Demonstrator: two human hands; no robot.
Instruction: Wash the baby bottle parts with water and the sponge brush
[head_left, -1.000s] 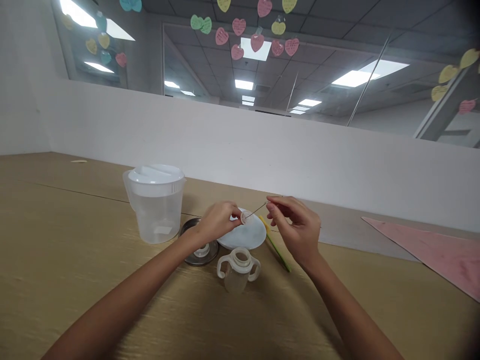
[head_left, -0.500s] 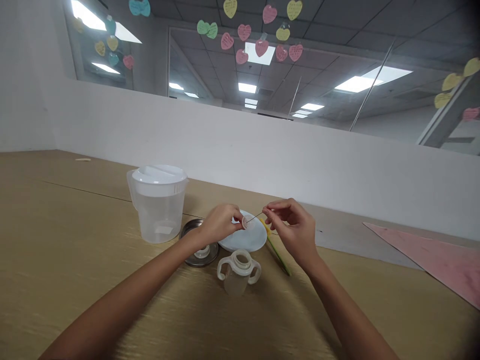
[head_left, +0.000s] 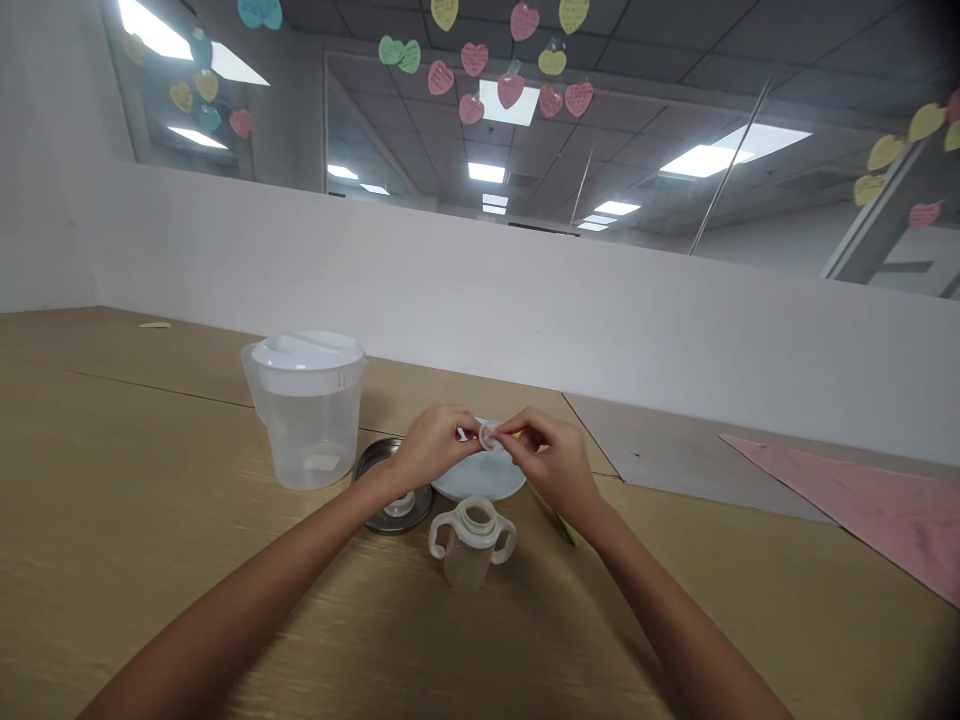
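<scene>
Your left hand (head_left: 433, 447) and right hand (head_left: 551, 457) both pinch a small translucent ring (head_left: 488, 436) at center frame, just above a white plate (head_left: 480, 478). Your 2 hands nearly meet there — a 2-handled plastic cup (head_left: 472, 545) stands just below the plate, with a steel disc (head_left: 379, 490) and lidded plastic pitcher (head_left: 306, 425) to the left.

Even, cool light falls from flat white rectangular ceiling panels (head_left: 703, 160) far beyond the fingers (head_left: 525, 428), casting only soft shadows on the pale wooden tabletop (head_left: 187, 480) just below them. The wide lens bends straight lines and darkens the corners; detail around the fingertips looks slightly soft.
</scene>
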